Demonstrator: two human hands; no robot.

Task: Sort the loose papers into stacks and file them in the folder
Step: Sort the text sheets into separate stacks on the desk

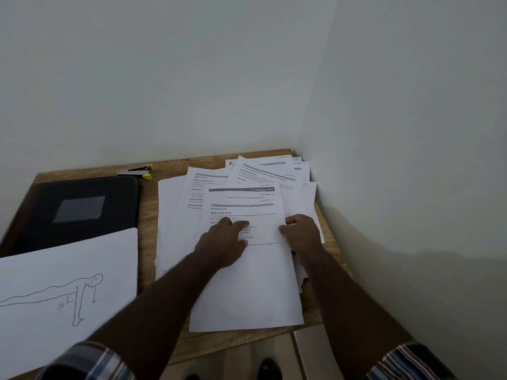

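Note:
A loose, fanned pile of printed white papers (258, 174) covers the right half of the wooden table. On top lies one printed sheet (247, 292) that reaches the front edge. My left hand (223, 242) presses flat on this top sheet with fingers spread. My right hand (301, 231) grips the right edge of the top sheet, thumb over it and fingers curled under. A black folder (76, 212) lies shut at the back left. A white sheet with a line drawing of a figure (68, 294) overlaps the folder's front edge.
A yellow and black stapler (137, 171) sits behind the folder by the back wall. White walls close the table (146, 209) at the back and right. The floor and the tips of dark shoes (270, 368) show below the front edge.

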